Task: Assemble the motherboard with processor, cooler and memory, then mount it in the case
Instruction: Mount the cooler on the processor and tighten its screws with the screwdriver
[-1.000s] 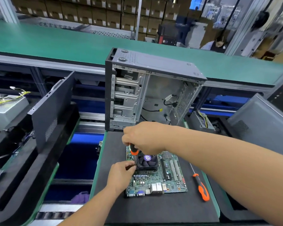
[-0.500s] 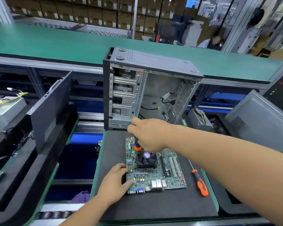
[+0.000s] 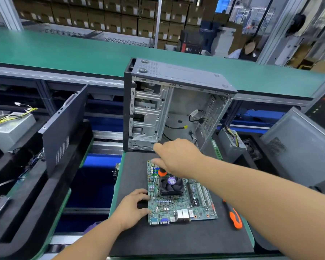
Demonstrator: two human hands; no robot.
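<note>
A green motherboard lies flat on the black mat, with a black fan cooler mounted near its middle. My right hand grips an orange-and-black screwdriver held upright at the cooler's far left corner; most of the tool is hidden by the hand. My left hand rests on the mat with its fingers curled against the board's left edge. The open grey computer case stands upright just behind the board, its inside bare except for loose cables.
A second orange screwdriver lies on the mat right of the board. A green memory stick lies by the case. A dark side panel leans at left. Power supplies sit left and right. A person sits behind the green conveyor.
My right hand has moved the screwdriver from the cooler's near left corner to its far left corner. My left hand has slid from the cooler down to the board's left edge.
</note>
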